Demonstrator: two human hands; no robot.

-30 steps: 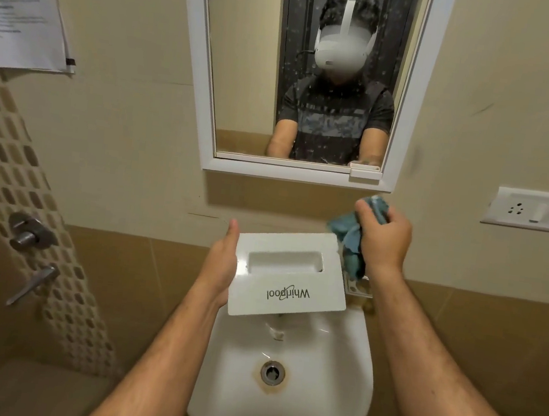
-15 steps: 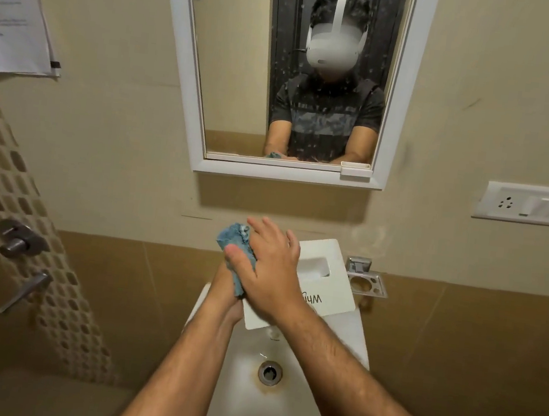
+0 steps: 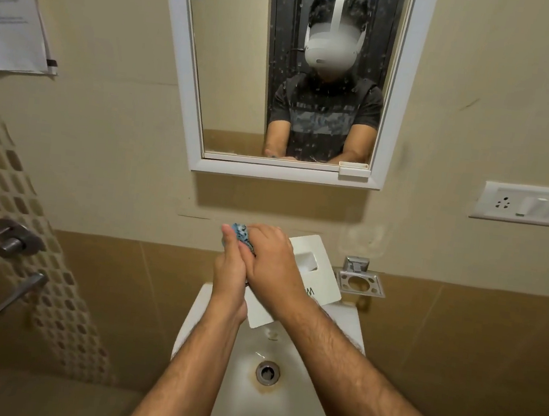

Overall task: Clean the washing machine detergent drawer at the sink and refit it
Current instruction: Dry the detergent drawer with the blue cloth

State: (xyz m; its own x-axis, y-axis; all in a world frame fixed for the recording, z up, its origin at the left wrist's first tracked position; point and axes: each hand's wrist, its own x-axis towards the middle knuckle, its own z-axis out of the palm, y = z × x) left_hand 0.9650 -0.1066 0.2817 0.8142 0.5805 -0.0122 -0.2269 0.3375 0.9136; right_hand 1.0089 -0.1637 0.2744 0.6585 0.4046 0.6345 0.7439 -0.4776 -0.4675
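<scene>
The white detergent drawer is held above the back of the white sink, its front panel facing me and tilted, with the handle recess visible. My left hand holds the drawer at its left edge. My right hand lies over the panel's left part and grips a blue cloth, which peeks out at the top between both hands. Most of the panel's left half is hidden under my hands.
A mirror hangs on the wall above the sink. A metal soap holder is fixed to the wall right of the drawer. A tap knob and lever sit on the left wall; a switch plate is on the right.
My right hand brought the blue cloth from the right of the drawer across onto its left part. The drawer has tilted and both hands now overlap.
</scene>
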